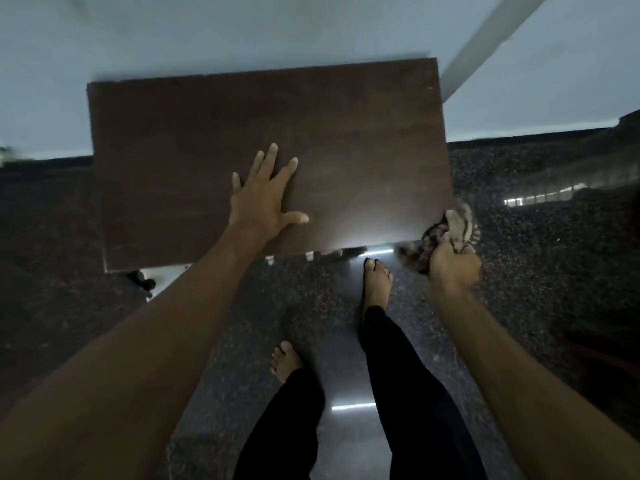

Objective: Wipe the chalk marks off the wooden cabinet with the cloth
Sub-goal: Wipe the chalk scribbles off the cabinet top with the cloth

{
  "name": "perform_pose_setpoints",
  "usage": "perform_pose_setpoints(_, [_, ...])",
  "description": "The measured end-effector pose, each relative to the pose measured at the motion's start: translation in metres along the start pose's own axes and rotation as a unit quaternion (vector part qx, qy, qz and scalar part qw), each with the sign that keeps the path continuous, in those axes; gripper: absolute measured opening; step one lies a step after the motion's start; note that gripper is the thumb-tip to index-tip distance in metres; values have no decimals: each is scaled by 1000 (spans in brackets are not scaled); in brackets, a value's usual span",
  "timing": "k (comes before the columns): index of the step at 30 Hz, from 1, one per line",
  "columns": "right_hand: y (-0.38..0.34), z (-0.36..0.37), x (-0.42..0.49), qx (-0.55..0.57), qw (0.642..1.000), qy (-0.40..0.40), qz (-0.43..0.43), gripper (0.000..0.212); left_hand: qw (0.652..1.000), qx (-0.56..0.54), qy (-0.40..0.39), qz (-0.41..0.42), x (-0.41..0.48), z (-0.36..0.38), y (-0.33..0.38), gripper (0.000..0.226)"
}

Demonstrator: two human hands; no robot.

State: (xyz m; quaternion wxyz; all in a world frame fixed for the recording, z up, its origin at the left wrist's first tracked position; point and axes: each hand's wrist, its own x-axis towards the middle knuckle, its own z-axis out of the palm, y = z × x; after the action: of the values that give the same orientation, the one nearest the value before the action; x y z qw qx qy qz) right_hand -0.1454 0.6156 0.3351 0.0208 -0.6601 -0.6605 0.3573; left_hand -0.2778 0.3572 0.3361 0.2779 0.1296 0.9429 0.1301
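Filling mid-frame, the wooden cabinet [270,161] top takes the left hand [265,197] pressed flat, fingers spread wide. Lower right, the right hand [453,266] grips the bunched cloth [443,233] at the cabinet's near-right corner.

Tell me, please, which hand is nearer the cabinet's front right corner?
Right. The right hand, gripping the cloth, is just beside that corner of the wooden cabinet; the left hand rests flat on the top, near its middle.
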Motion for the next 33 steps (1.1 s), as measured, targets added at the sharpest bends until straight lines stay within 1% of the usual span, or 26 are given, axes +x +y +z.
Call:
perform_pose_setpoints(2, [-3,18,-20,48,997,4,56,48,999,-11,46,3,-21,8,-29,87])
perform_pose_setpoints(4, [1,37,-43,68,996,-7,58,49,997,-16,76,9,-39,12,-60,74])
perform_pose_setpoints(6, [9,57,-64,66,997,-11,46,49,995,-8,97,15,-55,16,-90,67])
perform_pose_setpoints(8, [10,68,-94,47,998,-32,33,45,993,-14,116,12,-68,19,-117,63])
perform_pose_setpoints(11, [14,88,-144,28,990,-140,19,37,990,-48,133,4,-79,22,-146,60])
perform_pose_setpoints(12, [16,95,-164,16,986,-168,8,33,990,-51,131,9,-81,22,-151,59])
perform_pose_setpoints(15, [19,120,-217,-1,976,-215,-11,27,991,-72,108,13,-80,22,-154,59])
perform_pose_setpoints(18, [16,132,-244,-6,970,-242,6,37,991,-90,97,3,-75,17,-152,60])
perform_pose_setpoints(20, [12,132,-242,-3,967,-252,35,40,991,-97,90,-5,-73,15,-153,61])
perform_pose_setpoints(23, [5,118,-212,-6,967,-244,69,38,990,-111,89,-13,-72,15,-152,61])
perform_pose_setpoints(25, [0,103,-185,36,966,-228,115,36,989,-114,88,-16,-73,16,-151,62])
perform_pose_setpoints(27, [-8,88,-159,68,970,-187,137,34,989,-119,90,-19,-73,15,-152,62])
perform_pose_setpoints(29, [-15,75,-147,61,980,-141,129,30,989,-118,87,-23,-72,14,-152,63])
perform_pose_setpoints(32, [-16,71,-148,41,988,-112,99,45,990,-109,84,-21,-70,14,-159,60])
perform_pose_setpoints(33, [-16,73,-151,36,988,-118,95,45,990,-110,83,-20,-70,14,-161,58])
